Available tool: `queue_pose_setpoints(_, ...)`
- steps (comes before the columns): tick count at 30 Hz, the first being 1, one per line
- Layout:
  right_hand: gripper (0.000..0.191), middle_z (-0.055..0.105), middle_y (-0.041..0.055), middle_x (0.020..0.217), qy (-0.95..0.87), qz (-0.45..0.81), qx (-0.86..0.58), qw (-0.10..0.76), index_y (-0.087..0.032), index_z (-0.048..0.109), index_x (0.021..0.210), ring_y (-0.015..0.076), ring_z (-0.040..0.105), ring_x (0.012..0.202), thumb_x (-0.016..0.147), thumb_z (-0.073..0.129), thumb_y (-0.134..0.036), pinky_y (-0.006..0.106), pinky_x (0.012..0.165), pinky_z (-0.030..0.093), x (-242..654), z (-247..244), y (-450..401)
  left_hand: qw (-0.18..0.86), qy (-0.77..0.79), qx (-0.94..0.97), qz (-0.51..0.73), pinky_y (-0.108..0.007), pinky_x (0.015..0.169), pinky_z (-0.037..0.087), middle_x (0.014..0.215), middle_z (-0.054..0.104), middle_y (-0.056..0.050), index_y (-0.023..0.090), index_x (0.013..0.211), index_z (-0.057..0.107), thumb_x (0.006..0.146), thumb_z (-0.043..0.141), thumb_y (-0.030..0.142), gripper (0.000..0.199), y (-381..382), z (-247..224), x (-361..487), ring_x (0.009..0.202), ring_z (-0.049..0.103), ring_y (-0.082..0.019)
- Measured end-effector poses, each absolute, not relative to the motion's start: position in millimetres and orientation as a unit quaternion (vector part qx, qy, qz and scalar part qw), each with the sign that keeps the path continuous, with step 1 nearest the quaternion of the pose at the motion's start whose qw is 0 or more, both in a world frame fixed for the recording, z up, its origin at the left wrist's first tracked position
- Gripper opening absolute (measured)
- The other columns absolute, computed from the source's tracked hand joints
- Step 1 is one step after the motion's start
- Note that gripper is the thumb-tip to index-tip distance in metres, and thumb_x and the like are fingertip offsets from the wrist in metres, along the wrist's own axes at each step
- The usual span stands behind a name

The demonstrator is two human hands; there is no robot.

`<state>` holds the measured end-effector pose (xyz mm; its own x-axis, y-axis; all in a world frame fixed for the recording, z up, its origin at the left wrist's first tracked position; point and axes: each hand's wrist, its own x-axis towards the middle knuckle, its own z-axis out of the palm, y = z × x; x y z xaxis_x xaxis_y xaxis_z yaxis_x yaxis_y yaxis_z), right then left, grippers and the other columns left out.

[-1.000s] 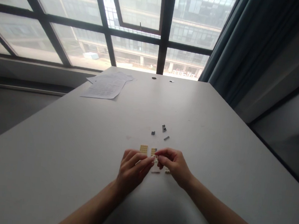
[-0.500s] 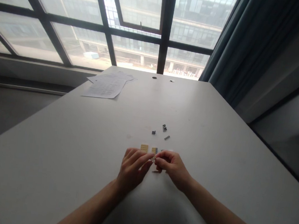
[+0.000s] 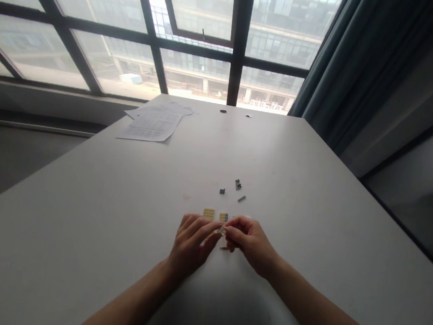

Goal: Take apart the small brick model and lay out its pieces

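My left hand (image 3: 194, 239) and my right hand (image 3: 246, 239) meet fingertip to fingertip low over the table. Between them they pinch a small pale piece (image 3: 221, 230), mostly covered by the fingers, so its exact kind does not show. Just beyond my left fingers lies a yellow studded building-block plate (image 3: 209, 214). To its right is a smaller yellow and grey block piece (image 3: 223, 217). A thin flat piece (image 3: 224, 248) lies beneath my right fingers, partly hidden by them.
Farther out on the white table (image 3: 140, 191) lie a small grey block (image 3: 222, 191), a grey and black piece (image 3: 238, 184) and a narrow grey strip (image 3: 241, 198). Printed papers (image 3: 151, 125) spread over the far left corner. A dark curtain (image 3: 337, 56) hangs at the right.
Both hands stay together at the same spot, with only a slight shift of the fingers around the pale piece. The whole view has moved very slightly. The loose pieces lie as before.
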<state>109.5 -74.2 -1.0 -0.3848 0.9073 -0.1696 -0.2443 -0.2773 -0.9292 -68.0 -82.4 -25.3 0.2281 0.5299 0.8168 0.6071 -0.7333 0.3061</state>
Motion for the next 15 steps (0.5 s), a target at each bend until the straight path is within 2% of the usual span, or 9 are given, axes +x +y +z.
queue_pose_setpoints(5, 0.024, 0.059, -0.003, 0.06, -0.445, 0.705, -0.369, 0.411, -0.015, 0.066, 0.079, 0.0088, 0.054, 0.051, 0.071, 0.075, -0.036, 0.023, 0.053, 0.045, 110.8, 3.1, -74.5, 0.036, -0.355, -0.78, -0.515, -0.032, 0.072, 0.046, 0.079, 0.066, -0.003, 0.02, 0.099, 0.061, 0.08, 0.066, 0.013, 0.02, -82.2, -25.9, -66.9, 0.073, 0.058, -0.016)
queue_pose_setpoints(10, 0.023, 0.064, -0.0005, 0.063, -0.51, 0.649, -0.38, 0.419, -0.016, 0.066, 0.079, 0.0126, 0.059, 0.058, 0.073, 0.073, -0.037, 0.027, 0.059, 0.049, 113.4, 7.8, -73.5, 0.007, -0.332, -0.782, -0.528, -0.029, 0.073, 0.05, 0.088, 0.068, -0.003, 0.022, 0.096, 0.063, 0.082, 0.064, 0.011, 0.017, -83.7, -28.3, -67.1, 0.078, 0.061, -0.014)
queue_pose_setpoints(15, 0.022, 0.062, -0.0027, 0.063, -0.516, 0.628, -0.38, 0.442, -0.018, 0.061, 0.08, 0.0118, 0.059, 0.057, 0.069, 0.076, -0.031, 0.026, 0.058, 0.049, 113.7, 5.8, -72.6, 0.015, -0.323, -0.781, -0.534, -0.028, 0.072, 0.052, 0.087, 0.068, -0.003, 0.024, 0.095, 0.066, 0.081, 0.066, 0.012, 0.018, -84.5, -31.6, -68.0, 0.078, 0.061, -0.014)
